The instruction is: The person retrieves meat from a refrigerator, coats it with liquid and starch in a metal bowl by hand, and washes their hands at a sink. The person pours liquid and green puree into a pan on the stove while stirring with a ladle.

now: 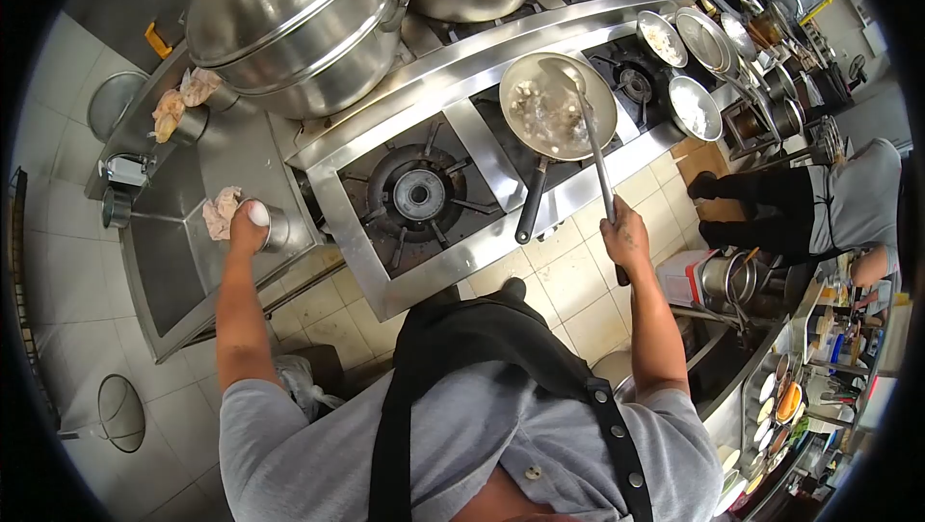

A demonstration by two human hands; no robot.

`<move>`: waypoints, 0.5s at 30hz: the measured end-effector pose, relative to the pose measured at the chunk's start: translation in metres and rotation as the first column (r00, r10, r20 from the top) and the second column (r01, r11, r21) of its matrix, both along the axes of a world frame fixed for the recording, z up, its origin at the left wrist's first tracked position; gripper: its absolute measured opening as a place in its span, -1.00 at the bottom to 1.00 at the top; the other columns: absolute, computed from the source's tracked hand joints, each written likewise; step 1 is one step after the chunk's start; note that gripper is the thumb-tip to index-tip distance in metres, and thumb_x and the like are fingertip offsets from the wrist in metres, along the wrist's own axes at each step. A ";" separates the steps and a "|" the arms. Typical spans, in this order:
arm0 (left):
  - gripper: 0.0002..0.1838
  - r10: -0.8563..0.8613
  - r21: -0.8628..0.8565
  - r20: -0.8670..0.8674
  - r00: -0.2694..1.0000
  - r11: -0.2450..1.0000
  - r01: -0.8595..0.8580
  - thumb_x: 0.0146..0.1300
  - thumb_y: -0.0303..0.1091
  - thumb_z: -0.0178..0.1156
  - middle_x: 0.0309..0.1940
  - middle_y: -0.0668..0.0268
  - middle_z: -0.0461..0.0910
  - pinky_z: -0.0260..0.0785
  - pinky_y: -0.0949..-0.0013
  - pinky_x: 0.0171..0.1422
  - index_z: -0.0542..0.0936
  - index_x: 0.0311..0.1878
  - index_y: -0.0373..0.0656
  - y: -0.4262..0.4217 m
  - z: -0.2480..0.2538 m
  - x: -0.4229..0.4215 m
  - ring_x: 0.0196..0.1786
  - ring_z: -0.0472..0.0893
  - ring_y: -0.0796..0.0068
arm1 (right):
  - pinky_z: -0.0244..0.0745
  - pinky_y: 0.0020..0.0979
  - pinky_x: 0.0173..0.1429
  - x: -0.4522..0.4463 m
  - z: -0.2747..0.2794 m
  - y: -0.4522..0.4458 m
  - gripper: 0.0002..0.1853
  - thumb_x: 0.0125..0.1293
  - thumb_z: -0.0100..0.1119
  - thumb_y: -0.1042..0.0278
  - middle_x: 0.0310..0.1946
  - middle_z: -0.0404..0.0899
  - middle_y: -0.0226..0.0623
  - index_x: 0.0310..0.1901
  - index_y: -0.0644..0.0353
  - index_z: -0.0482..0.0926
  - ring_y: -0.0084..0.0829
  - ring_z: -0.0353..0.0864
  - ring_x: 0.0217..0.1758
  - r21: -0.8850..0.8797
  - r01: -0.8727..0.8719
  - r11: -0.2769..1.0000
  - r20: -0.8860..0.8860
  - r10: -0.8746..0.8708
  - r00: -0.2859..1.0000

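My right hand (626,238) is closed round the long handle of a metal ladle (592,127). Its bowl rests in a light-coloured frying pan (605,107) on the right-hand burner. Pale chunks (537,115) lie in the pan with what looks like some liquid or steam. The pan's black handle (533,202) points toward me, untouched. Off to the left, my left hand (247,233) grips a small white rounded thing (259,214) whose kind I cannot make out. That hand is over a metal container (277,231) with a crumpled plastic bag (221,211) at its rim.
An unlit burner (418,194) sits left of the pan. A big steel steamer pot (299,30) stands behind it. Metal bowls (695,107) line the stove's right end. Another person (819,204) stands at the right. A strainer (121,413) hangs at lower left.
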State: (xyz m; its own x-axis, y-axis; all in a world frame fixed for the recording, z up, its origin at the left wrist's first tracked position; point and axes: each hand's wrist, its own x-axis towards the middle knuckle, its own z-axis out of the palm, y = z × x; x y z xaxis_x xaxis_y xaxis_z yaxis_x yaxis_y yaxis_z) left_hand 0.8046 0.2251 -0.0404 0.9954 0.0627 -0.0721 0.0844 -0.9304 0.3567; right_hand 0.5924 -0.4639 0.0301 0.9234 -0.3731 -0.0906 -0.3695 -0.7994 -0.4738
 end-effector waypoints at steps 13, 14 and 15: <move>-0.58 0.063 -0.019 0.110 0.992 0.998 -0.062 -0.16 -0.52 0.26 -0.19 -0.01 0.64 0.45 0.23 0.03 0.60 -0.10 -0.30 -0.007 -0.002 -0.006 -0.09 0.63 0.12 | 0.54 -0.20 -0.26 -0.026 0.002 -0.030 -0.48 0.17 -0.01 0.43 -0.36 0.60 -0.04 0.22 0.24 0.34 -0.15 0.66 -0.35 -0.372 -0.227 0.900 -0.309 0.110 0.945; -0.58 0.086 -0.033 0.088 0.992 0.996 -0.083 -0.16 -0.51 0.27 -0.19 -0.01 0.64 0.45 0.24 0.03 0.61 -0.10 -0.30 -0.001 -0.005 -0.004 -0.09 0.63 0.13 | 0.50 -0.24 -0.34 -0.033 -0.009 -0.039 -0.52 0.17 0.02 0.43 -0.44 0.57 -0.13 0.18 0.24 0.37 -0.24 0.60 -0.44 -0.216 -0.159 0.963 -0.172 0.123 0.977; -0.64 0.025 0.062 0.139 0.990 0.997 -0.034 -0.14 -0.49 0.29 -0.22 0.01 0.65 0.45 0.25 0.03 0.63 -0.16 -0.28 0.016 -0.021 0.001 -0.10 0.64 0.15 | 0.47 -0.29 -0.42 -0.041 -0.028 -0.052 -0.55 0.16 0.04 0.44 -0.52 0.53 -0.22 0.14 0.24 0.41 -0.32 0.55 -0.53 -0.034 -0.118 0.992 -0.036 0.117 0.992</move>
